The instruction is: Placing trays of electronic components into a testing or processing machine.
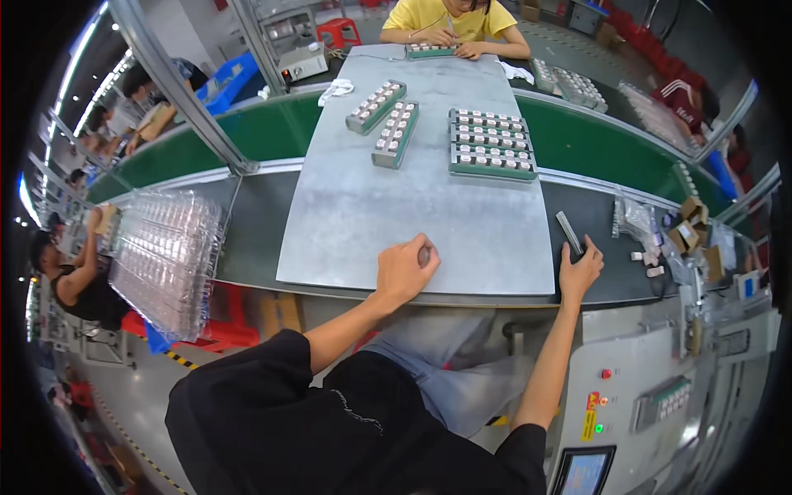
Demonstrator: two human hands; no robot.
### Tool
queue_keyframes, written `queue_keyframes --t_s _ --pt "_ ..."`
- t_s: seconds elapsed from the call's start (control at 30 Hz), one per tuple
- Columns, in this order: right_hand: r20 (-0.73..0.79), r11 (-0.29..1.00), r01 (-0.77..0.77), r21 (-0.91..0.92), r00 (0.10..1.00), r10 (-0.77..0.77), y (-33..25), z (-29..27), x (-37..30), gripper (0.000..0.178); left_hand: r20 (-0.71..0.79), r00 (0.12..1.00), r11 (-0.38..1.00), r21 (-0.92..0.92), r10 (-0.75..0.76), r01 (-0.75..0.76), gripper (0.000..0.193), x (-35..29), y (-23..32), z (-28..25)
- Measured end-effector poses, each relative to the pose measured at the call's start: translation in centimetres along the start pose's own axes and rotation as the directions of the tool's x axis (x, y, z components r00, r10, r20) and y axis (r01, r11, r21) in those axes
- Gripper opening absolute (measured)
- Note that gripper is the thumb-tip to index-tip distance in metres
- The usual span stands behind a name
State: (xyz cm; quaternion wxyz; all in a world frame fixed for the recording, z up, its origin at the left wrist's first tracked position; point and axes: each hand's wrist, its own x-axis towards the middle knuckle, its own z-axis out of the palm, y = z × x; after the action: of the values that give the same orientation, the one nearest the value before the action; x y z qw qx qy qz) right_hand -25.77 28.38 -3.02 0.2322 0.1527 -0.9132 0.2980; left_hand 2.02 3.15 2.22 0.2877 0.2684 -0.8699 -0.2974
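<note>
My left hand (404, 268) rests on the pale grey board (355, 239) near its front edge, its fingers curled into a fist. Whatever may be inside that fist is hidden. At the board's right edge, over the dark bench, my right hand (581, 268) grips the near end of a slim grey metallic strip (567, 227) between thumb and fingers. Farther back on the board, several green trays (492, 173) stand side by side, filled with small white-topped parts. Two more such trays (399, 136) (375, 107) lie slanted to the left of these.
Across the board a person in a yellow top (466, 25) handles another tray (430, 51). Stacked clear plastic trays (165, 256) stand at left. Small cartons (686, 235) and plastic bags (635, 219) crowd the right bench. A machine panel with buttons (606, 374) sits below right.
</note>
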Motion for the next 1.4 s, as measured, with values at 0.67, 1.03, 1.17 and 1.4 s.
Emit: queue_keyframes --t_s 0.67,1.03,1.17,1.4 --pt "-0.479 0.987 0.159 0.026 0.869 -0.127 -4.7 -1.3 -0.4 0.026 -0.399 0.873 0.938 0.079 -0.281 0.338 0.102 18.3 -9.7 0.2" --pt "0.177 0.795 0.193 0.575 0.919 -0.352 -26.3 2.2 -12.1 0.069 -0.217 0.971 0.991 0.072 -0.097 0.115 0.094 1.4 -4.8 0.7" --pt "0.323 0.951 0.119 0.285 0.922 -0.213 -30.4 0.4 -11.3 0.092 -0.183 0.981 0.937 -0.328 0.063 -0.121 0.076 -2.5 -4.5 -1.3" --pt "0.271 0.938 0.338 0.078 0.898 -0.346 -27.5 3.2 -10.0 0.075 -0.027 0.978 0.878 -0.446 -0.207 0.173 0.045 1.3 -9.7 -6.5"
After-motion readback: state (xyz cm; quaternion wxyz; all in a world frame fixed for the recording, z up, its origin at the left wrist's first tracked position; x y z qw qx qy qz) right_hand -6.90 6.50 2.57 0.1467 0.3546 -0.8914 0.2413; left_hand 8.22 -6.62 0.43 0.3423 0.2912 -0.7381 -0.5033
